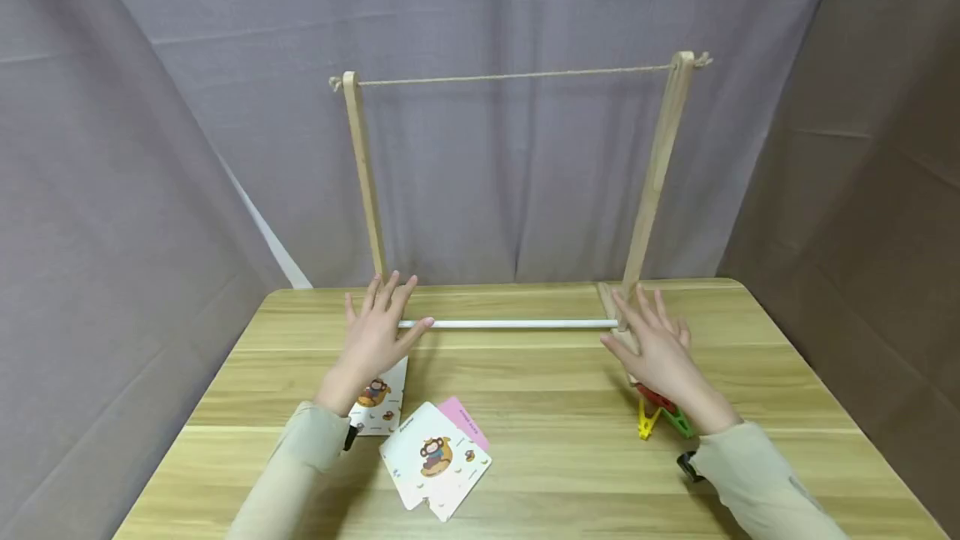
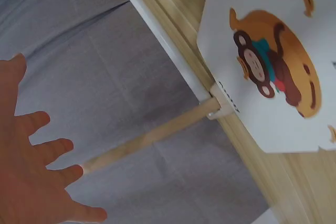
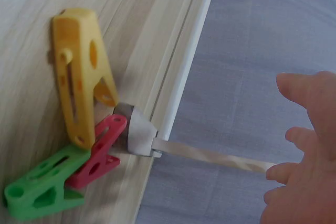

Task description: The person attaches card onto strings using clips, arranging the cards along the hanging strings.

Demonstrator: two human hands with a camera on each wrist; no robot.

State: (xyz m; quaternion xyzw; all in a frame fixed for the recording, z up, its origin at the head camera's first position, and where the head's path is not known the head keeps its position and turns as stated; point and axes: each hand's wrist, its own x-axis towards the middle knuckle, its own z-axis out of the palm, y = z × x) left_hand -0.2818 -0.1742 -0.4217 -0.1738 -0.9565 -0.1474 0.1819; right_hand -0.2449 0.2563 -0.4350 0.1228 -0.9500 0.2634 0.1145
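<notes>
My left hand (image 1: 375,338) is spread with straight fingers near the foot of the left wooden post (image 1: 364,182), holding nothing. Fingers apart, my right hand (image 1: 662,357) hovers by the foot of the right wooden post (image 1: 656,177), also without a grip on anything. A white rod (image 1: 510,324) joins the posts low down, and a twine (image 1: 510,76) is strung between their tops. Below the left hand lies a white monkey card (image 2: 283,66), partly hidden in the head view. Yellow (image 3: 79,77), red (image 3: 100,153) and green (image 3: 44,187) clothespins lie under the right wrist.
Another white monkey card (image 1: 435,461) lies at front centre, overlapping a pink card (image 1: 467,423). Everything stands on a wood-grain table (image 1: 555,432). Grey curtain (image 1: 465,190) hangs behind the table and on both sides.
</notes>
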